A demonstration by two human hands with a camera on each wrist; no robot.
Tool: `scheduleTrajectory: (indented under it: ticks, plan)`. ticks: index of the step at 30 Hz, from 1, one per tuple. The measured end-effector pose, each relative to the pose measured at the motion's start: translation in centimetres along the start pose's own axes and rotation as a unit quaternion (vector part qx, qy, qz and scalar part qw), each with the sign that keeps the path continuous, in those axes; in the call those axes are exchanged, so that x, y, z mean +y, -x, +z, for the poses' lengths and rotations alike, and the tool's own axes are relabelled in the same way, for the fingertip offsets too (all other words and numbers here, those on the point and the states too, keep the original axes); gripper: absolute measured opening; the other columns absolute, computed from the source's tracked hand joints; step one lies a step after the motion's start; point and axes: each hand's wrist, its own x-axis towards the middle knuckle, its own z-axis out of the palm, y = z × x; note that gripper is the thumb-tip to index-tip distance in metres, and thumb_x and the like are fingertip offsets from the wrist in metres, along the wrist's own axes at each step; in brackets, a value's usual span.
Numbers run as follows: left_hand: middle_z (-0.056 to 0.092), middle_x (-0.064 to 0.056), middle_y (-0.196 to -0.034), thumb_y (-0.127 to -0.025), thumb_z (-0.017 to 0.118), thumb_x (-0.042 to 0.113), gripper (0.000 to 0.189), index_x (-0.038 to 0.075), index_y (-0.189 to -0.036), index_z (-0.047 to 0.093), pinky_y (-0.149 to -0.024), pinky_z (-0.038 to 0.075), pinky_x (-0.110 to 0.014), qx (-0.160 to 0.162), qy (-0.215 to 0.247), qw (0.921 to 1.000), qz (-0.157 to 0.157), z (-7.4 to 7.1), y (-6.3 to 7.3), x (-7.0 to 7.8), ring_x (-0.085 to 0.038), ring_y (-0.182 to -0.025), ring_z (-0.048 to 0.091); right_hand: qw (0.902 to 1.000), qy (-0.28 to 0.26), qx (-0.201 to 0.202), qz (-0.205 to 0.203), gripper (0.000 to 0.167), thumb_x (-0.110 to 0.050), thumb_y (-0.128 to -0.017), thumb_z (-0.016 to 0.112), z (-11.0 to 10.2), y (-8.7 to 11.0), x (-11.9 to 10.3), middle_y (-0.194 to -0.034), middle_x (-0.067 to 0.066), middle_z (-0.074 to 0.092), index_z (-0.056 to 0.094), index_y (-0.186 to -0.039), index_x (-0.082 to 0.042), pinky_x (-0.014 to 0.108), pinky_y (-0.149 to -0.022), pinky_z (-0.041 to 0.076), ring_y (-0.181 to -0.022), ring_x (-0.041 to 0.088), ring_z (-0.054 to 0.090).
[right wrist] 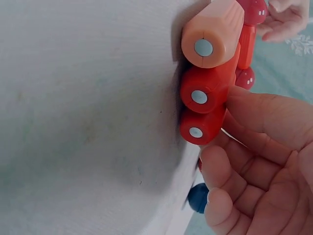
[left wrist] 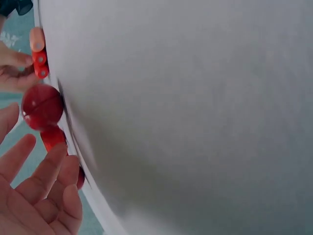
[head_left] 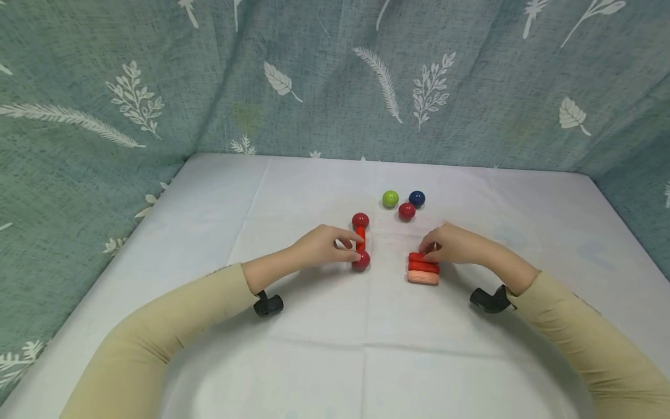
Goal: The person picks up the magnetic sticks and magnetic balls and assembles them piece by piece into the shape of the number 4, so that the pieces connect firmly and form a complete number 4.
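My left hand is beside a red rod with a red ball at its far end and another red ball at its near end. Its fingers are parted around the near ball and rod; in the left wrist view they look loose. To the right, two red magnetic rods and a ribbed peach rod lie side by side. Pale round discs show on their ends. My right hand pinches the farthest red rod, thumb on top, fingertips at its far side.
Behind the hands, a green ball, a dark blue ball and a dark red ball sit close together. A white cloth covers the table. Leaf-patterned green fabric rises along its back and sides.
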Motion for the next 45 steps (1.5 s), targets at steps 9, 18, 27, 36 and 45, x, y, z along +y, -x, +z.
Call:
scheduleTrajectory:
  ticks: [9, 18, 27, 36, 45]
  plan:
    - [0.067, 0.002, -0.097, -0.080, 0.071, 0.025, 0.040, 0.019, -0.119, 0.063, -0.065, 0.045, -0.023, -0.011, -0.001, 0.9997, 0.020, 0.6, 0.5, 0.4, -0.009, -0.079, 0.060, 0.9999, 0.007, 0.000, -0.012, 0.018, -0.005, -0.084, 0.061, 0.0, 0.0, 0.0, -0.087, 0.001, 0.065, 0.068, -0.101, -0.002, 0.029, -0.072, 0.048, -0.077, 0.012, 0.055]
    - [0.067, 0.002, -0.096, -0.080, 0.070, 0.021, 0.035, 0.019, -0.115, 0.065, -0.066, 0.046, -0.022, -0.010, 0.000, 0.9997, 0.023, 0.7, 0.4, 0.4, -0.009, -0.079, 0.061, 0.9997, 0.020, 0.001, -0.016, 0.019, -0.005, -0.084, 0.061, 0.1, -0.1, 0.3, -0.086, 0.002, 0.065, 0.068, -0.100, -0.001, 0.028, -0.071, 0.047, -0.075, 0.012, 0.053]
    - [0.067, 0.002, -0.095, -0.080, 0.071, 0.020, 0.034, 0.018, -0.113, 0.066, -0.069, 0.046, -0.022, -0.013, 0.008, 0.9997, 0.020, 0.6, 0.4, 0.4, -0.009, -0.079, 0.062, 0.9996, 0.018, 0.013, -0.020, 0.014, -0.006, -0.084, 0.061, -0.2, 0.0, -0.4, -0.079, -0.001, 0.061, 0.068, -0.096, -0.004, 0.026, -0.065, 0.044, -0.070, 0.012, 0.051]
    - [0.067, 0.003, -0.094, -0.080, 0.071, 0.020, 0.034, 0.019, -0.113, 0.066, -0.067, 0.046, -0.022, -0.015, 0.003, 0.9998, 0.016, 0.6, 0.2, 0.3, -0.008, -0.078, 0.062, 0.9994, 0.008, 0.028, -0.021, 0.013, -0.009, -0.083, 0.064, -0.3, -0.5, -2.0, -0.075, -0.002, 0.060, 0.069, -0.094, -0.007, 0.024, -0.058, 0.042, -0.065, 0.012, 0.049]
    - [0.068, 0.002, -0.095, -0.079, 0.071, 0.020, 0.035, 0.017, -0.113, 0.066, -0.070, 0.046, -0.022, -0.019, -0.001, 0.9995, 0.025, 0.5, 0.3, 0.3, -0.008, -0.080, 0.063, 0.9990, 0.029, 0.024, -0.024, 0.013, -0.011, -0.081, 0.067, 0.2, -1.4, -4.1, -0.076, -0.002, 0.063, 0.070, -0.093, -0.010, 0.022, -0.061, 0.044, -0.065, 0.010, 0.051]
